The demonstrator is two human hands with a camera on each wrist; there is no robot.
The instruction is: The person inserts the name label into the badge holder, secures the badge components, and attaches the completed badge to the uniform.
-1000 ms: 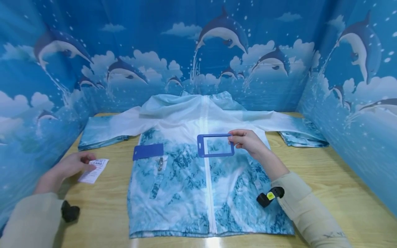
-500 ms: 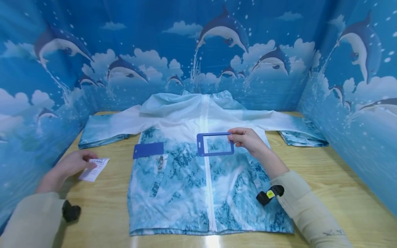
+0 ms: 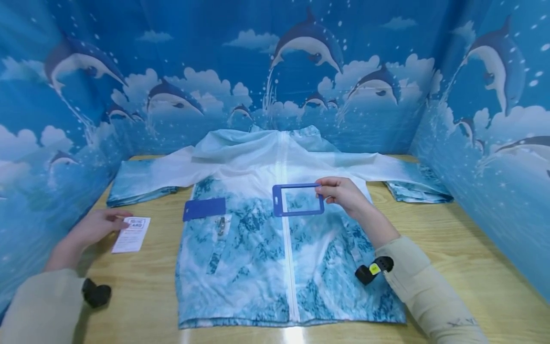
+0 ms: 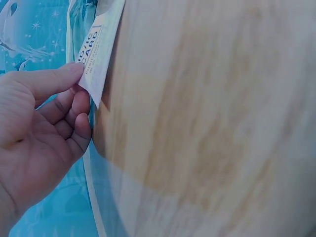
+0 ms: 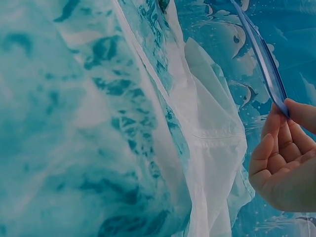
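My left hand (image 3: 96, 227) pinches a white paper card (image 3: 132, 236) by its upper left corner, to the left of the jacket; printed lettering faces up. In the left wrist view the thumb lies over the card's (image 4: 98, 52) corner and the other fingers curl beneath. My right hand (image 3: 341, 193) holds a blue badge holder frame (image 3: 278, 203) by its right end, over the jacket's zip. Its middle is see-through. The right wrist view shows that frame (image 5: 264, 57) edge-on between thumb and fingers. A flat blue badge panel (image 3: 205, 209) with a slot lies on the jacket's left side.
A blue and white zip jacket (image 3: 240, 277) is spread on the wooden table (image 3: 142, 296), sleeves out to both sides. A small metal clip (image 3: 221, 225) with a clear strap lies below the blue panel. Dolphin-print curtains (image 3: 240, 57) enclose the back and sides.
The white card in my left hand has turned more upright and flatter to the view, showing its lettering more fully. My right hand and the blue frame stay nearly still.
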